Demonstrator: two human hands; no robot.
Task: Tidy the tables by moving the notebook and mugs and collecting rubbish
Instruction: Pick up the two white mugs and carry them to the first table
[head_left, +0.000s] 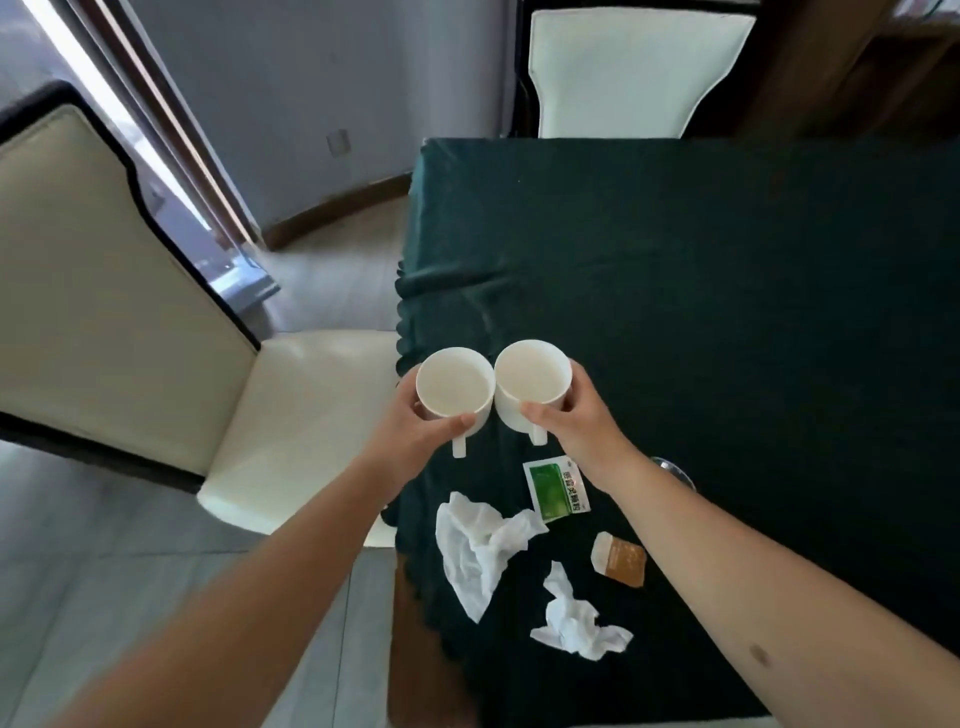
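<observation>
While both hands are raised over the worktop's (727, 291) near left edge:
Left grip (415, 431): closed round the left mug (454, 387).
Right grip (576, 415): closed round the right mug (532, 382).
Mugs: rims touching.

mugs (493, 389) side by side at table (727, 286) edge | tissues (483, 551) nearer | chair (291, 415) left

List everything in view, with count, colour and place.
mugs: 2, white, side by side above the table's left edge, one per hand
tissues: 2, white, crumpled, near table edge
green sachet: 1, green and white, below the mugs
brown sachet: 1, brown, right of the tissues
table: 1, dark green cloth
chairs: 2, cream, left and far end
left hand: grip on left mug
right hand: grip on right mug
</observation>
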